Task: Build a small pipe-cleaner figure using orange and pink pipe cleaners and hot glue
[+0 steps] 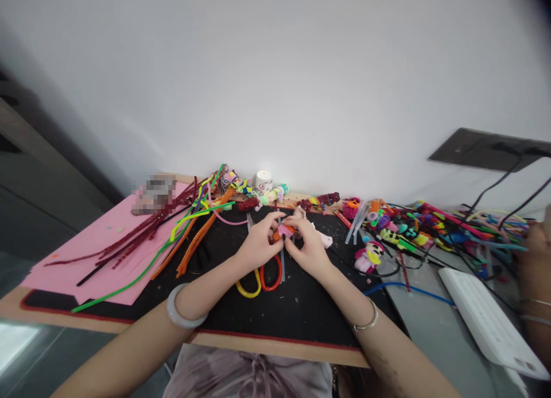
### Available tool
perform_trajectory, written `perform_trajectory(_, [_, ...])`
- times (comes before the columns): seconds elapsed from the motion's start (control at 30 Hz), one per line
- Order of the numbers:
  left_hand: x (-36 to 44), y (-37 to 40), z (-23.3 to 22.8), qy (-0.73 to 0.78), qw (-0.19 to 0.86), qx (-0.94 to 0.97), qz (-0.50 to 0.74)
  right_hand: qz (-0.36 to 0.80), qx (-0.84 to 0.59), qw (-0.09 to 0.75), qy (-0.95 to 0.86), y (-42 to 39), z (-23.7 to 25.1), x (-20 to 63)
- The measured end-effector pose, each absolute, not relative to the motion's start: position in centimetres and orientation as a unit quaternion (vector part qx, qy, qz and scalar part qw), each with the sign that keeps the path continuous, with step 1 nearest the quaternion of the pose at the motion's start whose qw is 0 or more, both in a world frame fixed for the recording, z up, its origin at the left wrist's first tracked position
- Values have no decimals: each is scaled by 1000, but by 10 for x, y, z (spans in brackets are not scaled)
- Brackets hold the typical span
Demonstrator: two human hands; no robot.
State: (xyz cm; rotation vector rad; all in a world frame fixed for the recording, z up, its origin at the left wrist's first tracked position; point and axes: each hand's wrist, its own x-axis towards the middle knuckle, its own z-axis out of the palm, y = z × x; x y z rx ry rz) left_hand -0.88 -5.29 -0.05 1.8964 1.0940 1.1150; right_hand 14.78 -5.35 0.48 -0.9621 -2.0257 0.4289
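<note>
Both my hands meet over the black mat [275, 317], pinching a small pink and orange pipe-cleaner piece [284, 231] between them. My left hand [260, 240] grips it from the left, its fingers curled. From the other side my right hand [307, 243] closes on the same piece with thumb and fingers. Scissors [270, 274] with one yellow and one red handle lie under my hands, their blades partly covered by my left hand. A clear glue stick [282, 266] lies beside the red handle. A pale pink item [323, 237] shows just behind my right hand.
Pink paper [124, 271] with loose pipe cleaners [189, 231] lies at left. A white tape roll [263, 181] stands by the wall. A pink pipe-cleaner doll [369, 257], colourful pieces [408, 225] and a white power strip [486, 317] are at right. Another person's arm [536, 277] shows at the right edge.
</note>
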Motion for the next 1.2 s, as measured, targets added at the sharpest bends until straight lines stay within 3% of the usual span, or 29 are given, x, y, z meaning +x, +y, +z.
perform_trajectory(0.53, [-11,-40,-1,407,491,570,518,114,-385,423,-812,-54,0,149])
perform_trajectory(1.2, [-10,-44,0,376,510,581,512,136,-382,407,-819,-58,4,148])
